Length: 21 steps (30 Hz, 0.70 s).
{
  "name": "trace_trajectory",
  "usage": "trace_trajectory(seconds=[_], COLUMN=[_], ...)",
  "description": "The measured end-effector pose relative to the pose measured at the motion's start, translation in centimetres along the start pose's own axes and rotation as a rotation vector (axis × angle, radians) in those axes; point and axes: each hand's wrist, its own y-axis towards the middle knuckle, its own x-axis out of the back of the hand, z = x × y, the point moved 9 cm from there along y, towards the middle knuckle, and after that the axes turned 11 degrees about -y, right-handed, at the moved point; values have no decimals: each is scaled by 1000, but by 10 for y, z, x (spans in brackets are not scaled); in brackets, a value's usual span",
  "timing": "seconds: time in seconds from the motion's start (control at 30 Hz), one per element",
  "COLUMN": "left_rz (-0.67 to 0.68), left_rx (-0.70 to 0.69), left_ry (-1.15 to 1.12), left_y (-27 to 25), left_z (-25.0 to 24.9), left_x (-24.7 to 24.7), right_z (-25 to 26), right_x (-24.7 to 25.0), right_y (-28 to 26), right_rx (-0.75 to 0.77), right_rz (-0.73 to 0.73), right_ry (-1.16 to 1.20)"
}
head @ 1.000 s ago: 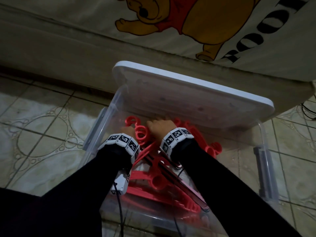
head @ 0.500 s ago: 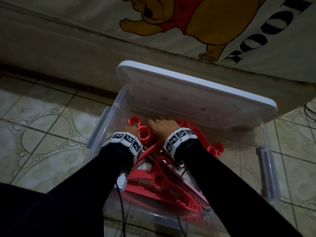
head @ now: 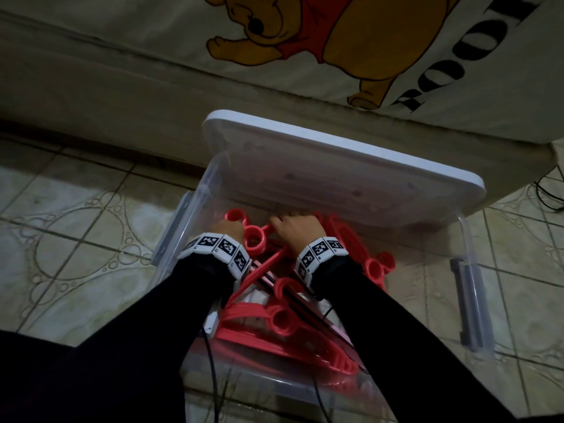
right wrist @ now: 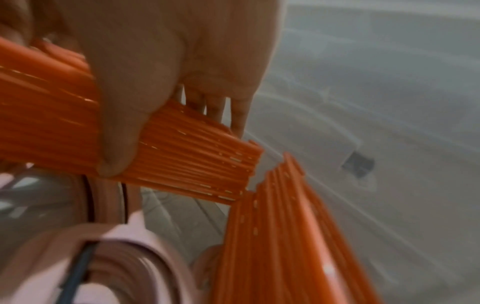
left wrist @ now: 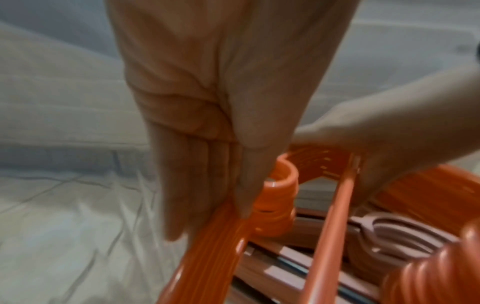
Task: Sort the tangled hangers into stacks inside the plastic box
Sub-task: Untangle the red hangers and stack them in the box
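A clear plastic box (head: 465, 236) stands on the floor with red hangers in it. At its far end an upright stack of red hangers (head: 254, 239) shows its ring hooks. My left hand (head: 227, 232) holds the stack's left arm (left wrist: 213, 257) between thumb and straight fingers (left wrist: 197, 195). My right hand (head: 297, 227) grips the stack's right arm (right wrist: 52, 123), thumb across the front, fingers behind. More red hangers (head: 283, 322) lie flat nearer me, with pale pink ones (left wrist: 405, 236) under them. In the head view, the fingertips are hidden under the lid's edge.
The white lid (head: 335, 166) leans over the box's far end, against a bed with a cartoon bear sheet (head: 335, 41). Patterned floor tiles (head: 76, 239) surround the box. Grey latch handles (head: 471, 300) sit on its sides. A black cable (head: 549, 193) lies at the right.
Both hands stay on the hanger stack at the box's far end, about where they were. The head view has drifted slightly.
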Motion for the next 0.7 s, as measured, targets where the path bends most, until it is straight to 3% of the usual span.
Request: trace_trajectory(seconds=[0.1, 0.4, 0.7], left_rz=[-79, -81, -95], left_rx=[-45, -31, -47], left_ry=[-57, -26, 5], left_y=[4, -15, -29], left_z=[1, -5, -9], left_x=[1, 14, 18], right_z=[2, -6, -27], right_x=[-1, 19, 7], right_y=[0, -19, -34], right_rx=[7, 61, -28], right_rz=[-3, -161, -25], right_ry=[17, 31, 211])
